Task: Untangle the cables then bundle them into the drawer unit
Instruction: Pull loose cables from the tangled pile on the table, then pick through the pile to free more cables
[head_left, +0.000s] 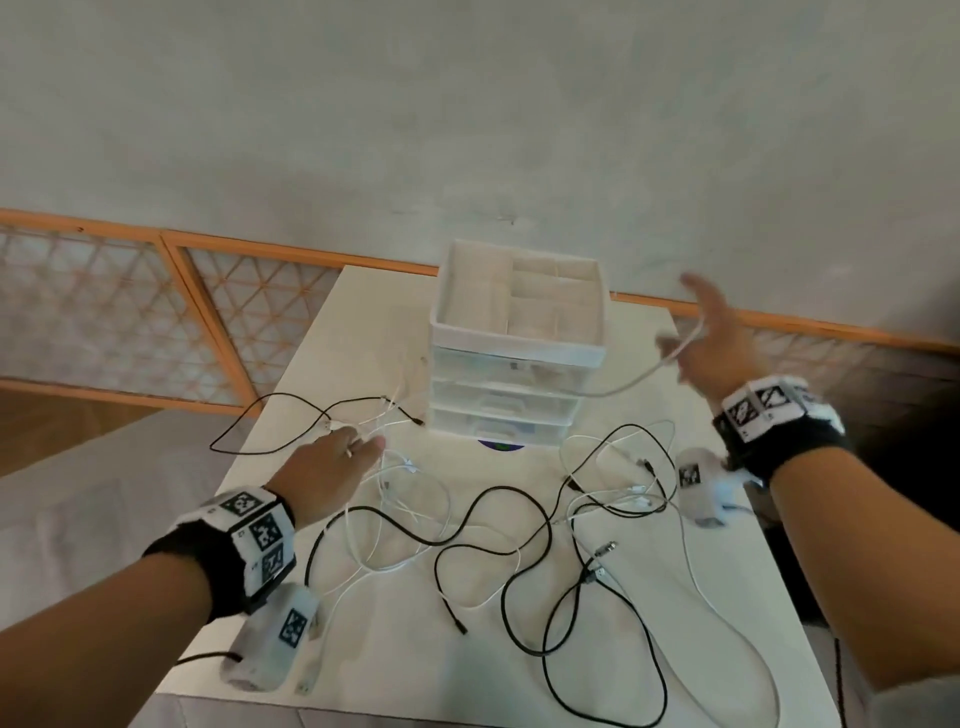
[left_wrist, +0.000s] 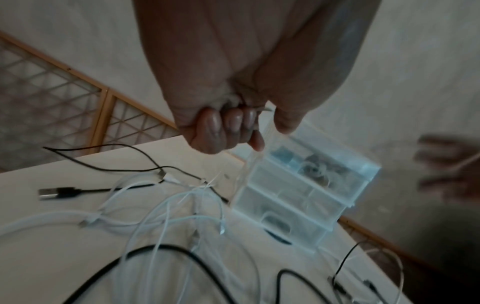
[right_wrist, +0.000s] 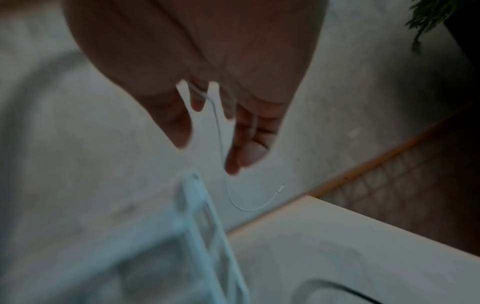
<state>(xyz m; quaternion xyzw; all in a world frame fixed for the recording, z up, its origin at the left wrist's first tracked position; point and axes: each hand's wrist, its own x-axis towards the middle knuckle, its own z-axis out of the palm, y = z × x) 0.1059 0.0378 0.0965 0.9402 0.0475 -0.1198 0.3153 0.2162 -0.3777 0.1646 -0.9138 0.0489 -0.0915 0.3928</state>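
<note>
1. The left hand (head_left: 332, 470) sits low at the left of the bench (head_left: 727, 649), fingers curled round thin white cable strands (left_wrist: 207, 185) by the knot; the left wrist view shows the fist closed on them.
2. The cables (head_left: 493, 545), black and white, lie looped and crossed over the middle of the bench, in front of the drawer unit (head_left: 514, 353). They look light, limp and springy, so pulling mid-length would probably tighten the crossings. Better to hold near a plug and feed that end back through.
3. The drawer unit stands at the back centre. Its clear plastic looks light enough to slide if a drawer is tugged.
4. The right hand (head_left: 711, 338) is raised to the right of the unit, fingers spread loosely, with a thin white cable (right_wrist: 221, 144) draped through them, plug end (right_wrist: 280, 188) dangling. It could slip; a pinch would hold it better.
</note>
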